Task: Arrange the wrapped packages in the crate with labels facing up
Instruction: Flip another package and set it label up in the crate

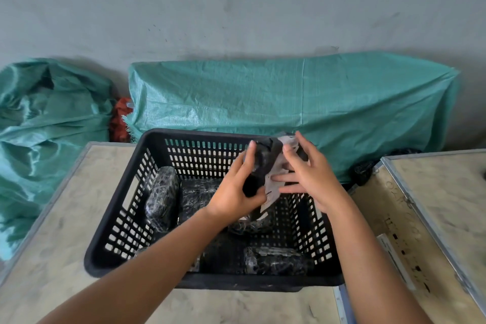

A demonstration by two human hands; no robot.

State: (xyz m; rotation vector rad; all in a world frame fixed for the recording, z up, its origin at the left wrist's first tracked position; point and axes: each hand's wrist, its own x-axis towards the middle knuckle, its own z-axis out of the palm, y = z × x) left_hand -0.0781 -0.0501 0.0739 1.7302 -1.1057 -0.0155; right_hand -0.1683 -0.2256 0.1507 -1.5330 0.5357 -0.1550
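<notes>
A black slotted plastic crate (pixel 157 137) stands on a pale table. Above its middle I hold a black wrapped package (pixel 265 160) with a white label on its right face. My left hand (pixel 236 192) grips the package from the left and below. My right hand (pixel 313 181) lies against the label side, fingers spread over it. Inside the crate lie several black wrapped packages: one on edge at the left (pixel 161 197), one flat behind my left hand (pixel 196 197), one at the front right (pixel 274 260), one under the held package (pixel 253 226).
The crate rests on a pale table (pixel 52 231) with a metal edge. A second table (pixel 434 205) stands to the right, with a narrow gap between. Green woven sacks (pixel 289 97) lie against the grey wall behind, with another at the left (pixel 39 126).
</notes>
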